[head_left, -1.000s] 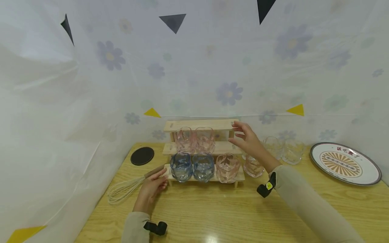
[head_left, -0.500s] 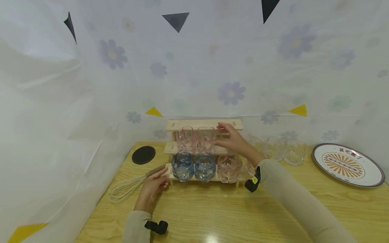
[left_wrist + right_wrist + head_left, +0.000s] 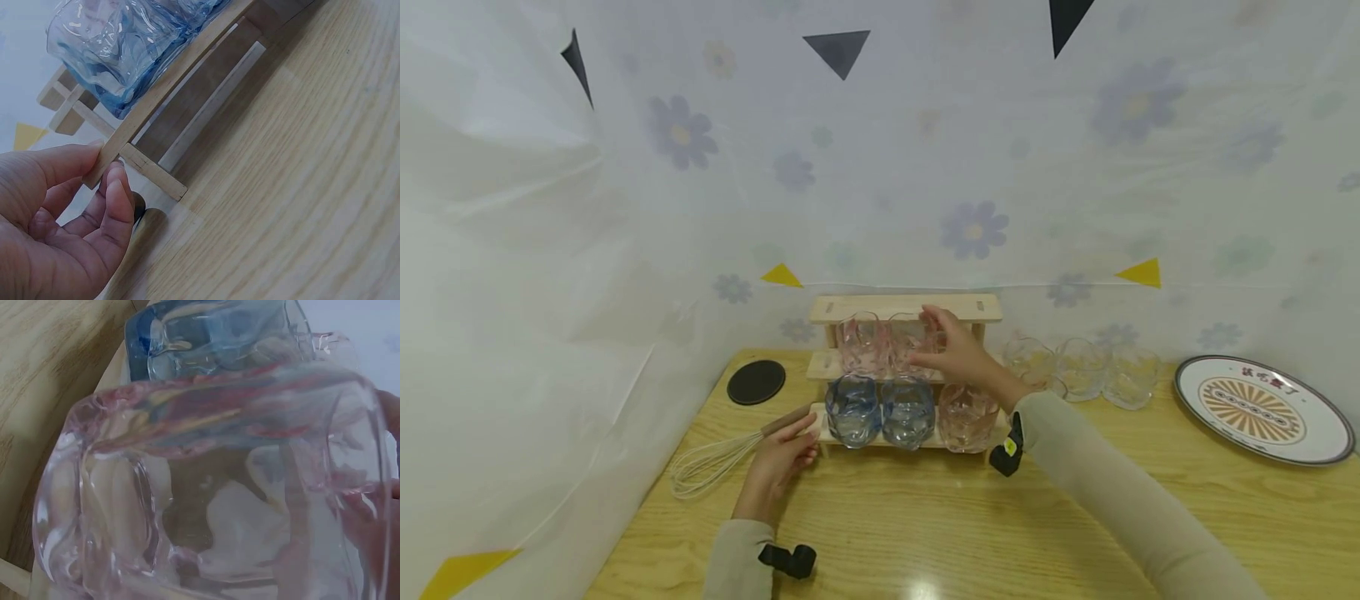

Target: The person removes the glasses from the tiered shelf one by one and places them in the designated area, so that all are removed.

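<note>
A three-tier wooden rack (image 3: pixel 902 308) stands on the table. My left hand (image 3: pixel 778 461) pinches the left end of its lowest board (image 3: pixel 140 120), thumb above and fingers curled under. On the middle tier are two pink-tinted glasses. My right hand (image 3: pixel 964 354) reaches over the front row and holds the right-hand pink glass (image 3: pixel 904 354), thumb at its front and fingers at its right side. The left pink glass (image 3: pixel 859 350) stands beside it. Two blue glasses (image 3: pixel 852 412) and another pink glass (image 3: pixel 206 506) fill the lowest tier; this pink glass hides much of the right hand in the right wrist view.
Several clear glasses (image 3: pixel 1081 367) stand right of the rack, partly behind the right forearm. Farther right lies a patterned plate (image 3: pixel 1195 433). On the left are a whisk (image 3: pixel 718 462) and a black round coaster (image 3: pixel 756 382). A patterned curtain (image 3: pixel 880 167) hangs behind.
My right hand has moved left from the rack's right end to the right-hand pink glass on the middle tier and closed about it. The left hand has kept its grip on the rack.
</note>
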Demonstrator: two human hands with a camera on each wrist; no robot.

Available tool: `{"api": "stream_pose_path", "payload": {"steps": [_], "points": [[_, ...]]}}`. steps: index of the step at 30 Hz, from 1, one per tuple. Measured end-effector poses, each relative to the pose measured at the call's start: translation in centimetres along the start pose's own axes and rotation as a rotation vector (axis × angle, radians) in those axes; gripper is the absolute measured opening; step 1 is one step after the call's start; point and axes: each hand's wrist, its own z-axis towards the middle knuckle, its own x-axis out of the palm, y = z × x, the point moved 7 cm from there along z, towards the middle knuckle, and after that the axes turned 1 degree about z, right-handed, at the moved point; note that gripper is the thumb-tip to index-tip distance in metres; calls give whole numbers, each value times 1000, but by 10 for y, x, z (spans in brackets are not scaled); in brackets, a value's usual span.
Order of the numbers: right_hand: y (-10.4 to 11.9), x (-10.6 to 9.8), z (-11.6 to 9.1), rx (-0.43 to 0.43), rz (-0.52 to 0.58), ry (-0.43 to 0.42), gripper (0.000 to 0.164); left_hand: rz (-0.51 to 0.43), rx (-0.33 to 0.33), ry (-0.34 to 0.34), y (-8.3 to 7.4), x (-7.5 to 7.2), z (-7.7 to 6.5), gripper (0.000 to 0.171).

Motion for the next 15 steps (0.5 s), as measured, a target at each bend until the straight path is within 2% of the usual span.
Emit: {"api": "stream_pose_path", "payload": {"steps": [6, 15], "points": [[2, 0, 0, -16, 8, -52, 87, -7, 5, -3, 0, 0, 1, 45], [-1, -1, -3, 7, 70, -89, 84, -14, -4, -4, -1, 1, -1, 45]]}}
